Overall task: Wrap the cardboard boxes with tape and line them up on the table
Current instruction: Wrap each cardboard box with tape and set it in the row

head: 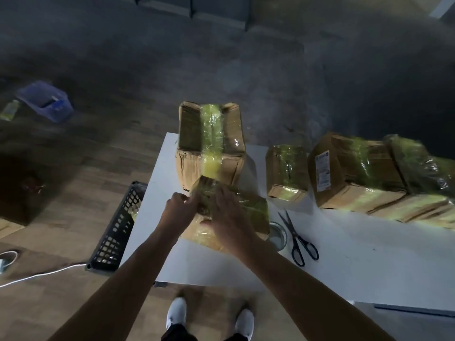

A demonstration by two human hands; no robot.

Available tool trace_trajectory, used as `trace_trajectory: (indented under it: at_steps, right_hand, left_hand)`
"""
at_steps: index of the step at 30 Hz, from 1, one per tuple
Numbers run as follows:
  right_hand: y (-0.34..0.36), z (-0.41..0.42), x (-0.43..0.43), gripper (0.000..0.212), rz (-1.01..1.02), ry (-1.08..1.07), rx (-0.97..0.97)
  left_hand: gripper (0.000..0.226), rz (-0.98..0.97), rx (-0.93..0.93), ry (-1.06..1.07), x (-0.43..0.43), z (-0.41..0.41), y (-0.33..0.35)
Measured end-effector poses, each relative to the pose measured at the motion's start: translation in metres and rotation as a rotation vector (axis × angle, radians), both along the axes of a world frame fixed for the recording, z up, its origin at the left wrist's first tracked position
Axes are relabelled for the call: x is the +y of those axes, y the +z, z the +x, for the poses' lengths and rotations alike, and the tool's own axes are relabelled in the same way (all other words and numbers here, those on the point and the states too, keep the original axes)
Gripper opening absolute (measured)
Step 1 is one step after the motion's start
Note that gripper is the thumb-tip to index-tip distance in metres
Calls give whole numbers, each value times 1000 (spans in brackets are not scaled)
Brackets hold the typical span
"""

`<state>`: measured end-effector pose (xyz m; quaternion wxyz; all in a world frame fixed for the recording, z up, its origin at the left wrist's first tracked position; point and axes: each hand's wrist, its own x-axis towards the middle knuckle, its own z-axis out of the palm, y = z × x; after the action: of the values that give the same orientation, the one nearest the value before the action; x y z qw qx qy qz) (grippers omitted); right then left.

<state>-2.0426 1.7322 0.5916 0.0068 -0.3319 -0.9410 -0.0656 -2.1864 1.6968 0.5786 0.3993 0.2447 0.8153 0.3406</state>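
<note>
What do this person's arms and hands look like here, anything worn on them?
Left forearm and right forearm are bare, no sleeves in view. The left hand and right hand are ungloved; no watch, bracelet or ring shows, though it's dim.

We see matt brown cardboard on the tall box (189,134) at centre, banded with glossy, crinkled yellowish tape (211,134); the near box (251,210) shines likewise. The table (221,267) is smooth matt white. The scissors (298,239) have metal blades and black plastic handles; the crate (115,232) at lower left is black plastic lattice, the floor (61,173) wood-grained.
</note>
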Motion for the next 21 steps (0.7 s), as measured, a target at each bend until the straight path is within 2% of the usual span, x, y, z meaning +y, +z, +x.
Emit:
trace_trajectory:
  at_steps: [1, 3, 5, 9, 16, 18, 21]
  right_hand:
    - [-3, 0, 0, 80, -27, 64, -55]
    - [-10, 2, -2, 77, -206, 161, -105]
    - [-16, 9, -6, 73, -270, 213, -96]
    - [-20, 28, -1, 67, -274, 268, -146]
    - [-15, 60, 13, 66, -293, 273, -114]
    - [-14, 55, 16, 60, -340, 254, -48]
    - [-12, 47, 19, 44, -482, 197, 176]
  left_hand:
    - [66, -26, -21, -24, -2, 2, -5]
    - [71, -60, -43, -27, -6, 3, -17]
    - [72, -72, -21, -50, -10, 4, -27]
    - [67, -101, 75, -144, -13, 8, -34]
    - [66, -135, 176, -135, -15, 11, -35]
    - [77, -120, 125, -148, -13, 10, -33]
    - [93, -109, 119, -153, -9, 9, -30]
